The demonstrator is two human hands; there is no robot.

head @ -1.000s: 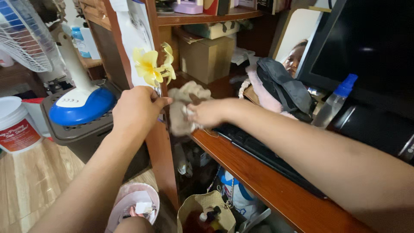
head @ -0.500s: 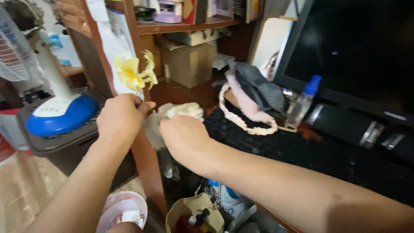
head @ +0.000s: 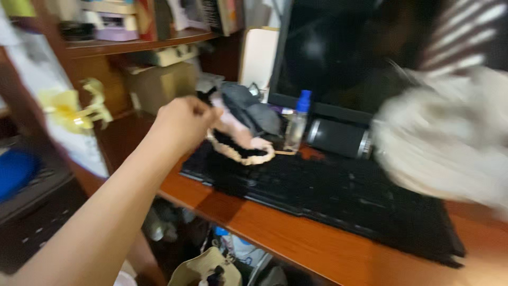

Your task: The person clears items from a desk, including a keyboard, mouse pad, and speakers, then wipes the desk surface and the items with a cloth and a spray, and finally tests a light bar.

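My left hand (head: 182, 123) reaches out over the left end of a black keyboard (head: 328, 190), fingers curled in, with nothing visible in them. It is right beside a pink cloth (head: 235, 127) and a grey bag (head: 253, 110) piled at the keyboard's back edge. A cream ruffled band (head: 244, 155) loops on the keys below them. At the right, a pale cloth (head: 442, 151) is up in the air over the desk, heavily blurred. My right hand is not visible; it may be hidden behind that cloth.
A dark monitor (head: 349, 58) stands behind the keyboard, with a blue-capped spray bottle (head: 296, 123) and a black cylinder (head: 338, 139) in front. Yellow flower (head: 71, 108) and cardboard box (head: 159, 85) are on the left shelf. A tan bag (head: 203, 267) sits under the wooden desk (head: 286, 238).
The view has swung right. The pale cloth left the shelf corner and swept to the far right. My left hand let go of the shelf post and moved toward the pink cloth.
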